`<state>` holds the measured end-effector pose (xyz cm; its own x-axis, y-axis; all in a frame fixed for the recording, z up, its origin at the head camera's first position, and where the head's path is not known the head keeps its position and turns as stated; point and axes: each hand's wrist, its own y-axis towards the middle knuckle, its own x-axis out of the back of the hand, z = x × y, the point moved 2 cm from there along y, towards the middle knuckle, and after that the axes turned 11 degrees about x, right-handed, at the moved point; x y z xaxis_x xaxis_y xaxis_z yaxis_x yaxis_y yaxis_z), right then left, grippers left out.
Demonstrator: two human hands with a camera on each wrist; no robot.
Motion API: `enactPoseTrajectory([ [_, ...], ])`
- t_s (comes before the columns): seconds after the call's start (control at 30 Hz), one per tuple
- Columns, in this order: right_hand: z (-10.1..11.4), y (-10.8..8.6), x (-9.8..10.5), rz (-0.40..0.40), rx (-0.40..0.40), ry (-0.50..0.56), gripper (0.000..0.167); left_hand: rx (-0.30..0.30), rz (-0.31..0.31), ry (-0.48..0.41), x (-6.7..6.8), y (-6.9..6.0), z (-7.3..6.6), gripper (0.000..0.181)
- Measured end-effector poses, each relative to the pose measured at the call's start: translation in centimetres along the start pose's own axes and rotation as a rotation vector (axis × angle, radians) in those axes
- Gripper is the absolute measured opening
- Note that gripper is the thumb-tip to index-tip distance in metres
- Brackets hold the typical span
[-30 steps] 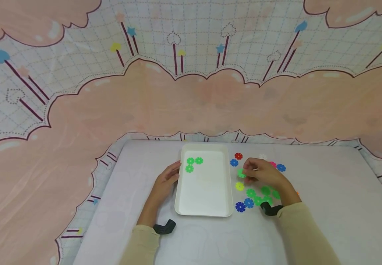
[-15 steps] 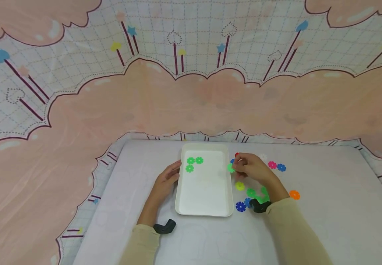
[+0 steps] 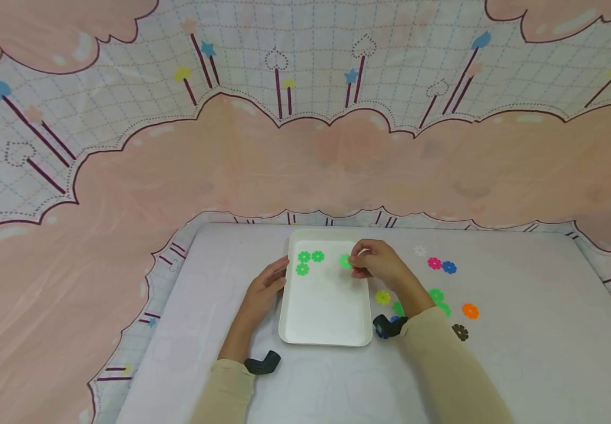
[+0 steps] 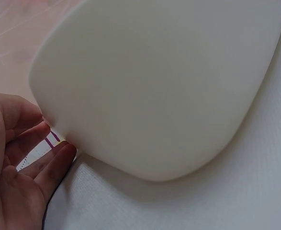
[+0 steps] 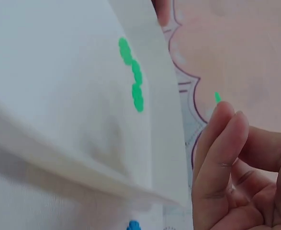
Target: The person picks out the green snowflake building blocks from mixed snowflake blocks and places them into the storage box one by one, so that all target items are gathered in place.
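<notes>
A white rectangular tray (image 3: pixel 324 312) lies on the table, with several small green flower-shaped discs (image 3: pixel 304 257) flat near its far left corner. My left hand (image 3: pixel 263 294) rests its fingertips against the tray's left rim; its fingers look relaxed in the left wrist view, where the tray wall (image 4: pixel 154 96) fills most of the picture. Above the tray's right side, my right hand (image 3: pixel 382 265) pinches one green flower-shaped disc (image 3: pixel 345 261) between thumb and fingers. Only a sliver of that green disc (image 5: pixel 218 97) shows past the fingertips in the right wrist view.
Right of the tray are loose flower-shaped discs: yellow (image 3: pixel 382 297), pink (image 3: pixel 434 263), blue (image 3: pixel 449 267), white (image 3: pixel 419 250), orange (image 3: pixel 471 311), dark brown (image 3: pixel 460 333) and several green (image 3: pixel 435 295). My right forearm covers some. A patterned cloth (image 3: pixel 305 165) hangs behind the table.
My right hand has moved left with the green disc, from above the loose discs to above the tray's right side. The left hand stays at the tray's left rim.
</notes>
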<state>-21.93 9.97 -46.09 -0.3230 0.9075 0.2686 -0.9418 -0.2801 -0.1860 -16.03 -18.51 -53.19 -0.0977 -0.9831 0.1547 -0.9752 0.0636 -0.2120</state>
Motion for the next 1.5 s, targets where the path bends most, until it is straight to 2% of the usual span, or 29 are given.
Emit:
enactPoseTrajectory([
  [0.27, 0.7, 1.1, -2.5, -0.037, -0.090, 0.017, 0.011, 0.010, -0.015, 0.003, 0.0, -0.1, -0.2, 0.045],
  [0.5, 0.8, 1.7, -4.3, -0.040, -0.076, 0.046, 0.011, 0.016, -0.008, 0.002, -0.1, 0.0, -0.1, 0.045],
  [0.77, 0.4, 2.4, -5.9, -0.067, -0.101, 0.040, 0.012, 0.018, -0.004, 0.016, 0.1, 0.0, 0.1, 0.045],
  [0.97, -0.6, 3.2, -6.7, -0.109, -0.156, 0.003, 0.014, 0.015, -0.001, 0.015, 0.0, 0.0, 0.1, 0.045],
  [1.2, -1.7, 3.8, -7.1, -0.162, -0.263, -0.060, 0.019, -0.004, 0.005, 0.017, 0.0, 0.1, 0.1, 0.046],
  [1.5, -2.0, 3.7, -7.1, -0.164, -0.269, -0.013, 0.020, -0.002, 0.008, 0.016, 0.2, 0.1, 0.2, 0.045],
])
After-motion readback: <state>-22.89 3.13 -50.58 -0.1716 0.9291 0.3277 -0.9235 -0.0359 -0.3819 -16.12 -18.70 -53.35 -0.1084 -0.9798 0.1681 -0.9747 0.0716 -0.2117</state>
